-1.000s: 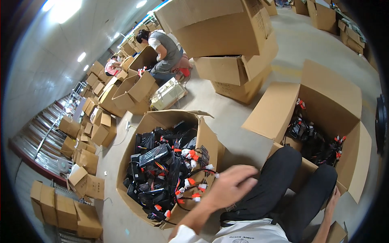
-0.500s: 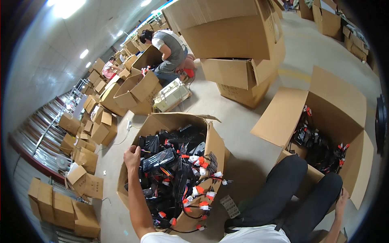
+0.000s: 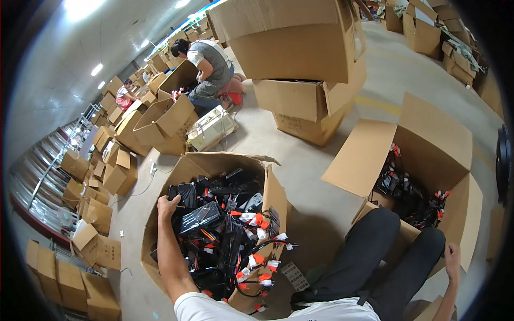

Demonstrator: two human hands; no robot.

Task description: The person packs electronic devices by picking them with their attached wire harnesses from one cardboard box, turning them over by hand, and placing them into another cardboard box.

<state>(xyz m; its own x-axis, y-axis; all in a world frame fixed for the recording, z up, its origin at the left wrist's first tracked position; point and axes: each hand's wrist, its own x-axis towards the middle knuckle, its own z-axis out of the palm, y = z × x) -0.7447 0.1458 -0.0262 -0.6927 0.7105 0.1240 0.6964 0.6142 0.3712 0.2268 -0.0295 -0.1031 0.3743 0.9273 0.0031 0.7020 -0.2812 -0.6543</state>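
Note:
My left hand (image 3: pixel 168 207) is closed at the left rim of an open cardboard box (image 3: pixel 276 200), its thumb over the edge beside a small black case. Some of its fingers are hidden. Packed in this box are several black plastic-wrapped units (image 3: pixel 201 218) with bundled cables. White connectors with red-orange caps (image 3: pixel 256 260) hang over its right side. Beside my right knee, my right hand (image 3: pixel 452 258) is curled into a fist, and nothing shows in it. It is close to a second open box (image 3: pixel 436 142), which holds more black cabled units (image 3: pixel 409 192).
Stacked large cartons (image 3: pixel 289 53) stand ahead. A person in a grey apron (image 3: pixel 214 69) bends over another box at the far left, near a pale bench device (image 3: pixel 211 128). Cartons line the left wall. A printed sheet (image 3: pixel 295 276) lies on the floor between the boxes.
The view has turned, so the scene sits slightly further left. My right hand has come away from the side of my knee and curled up. My left hand stays at the box's left rim.

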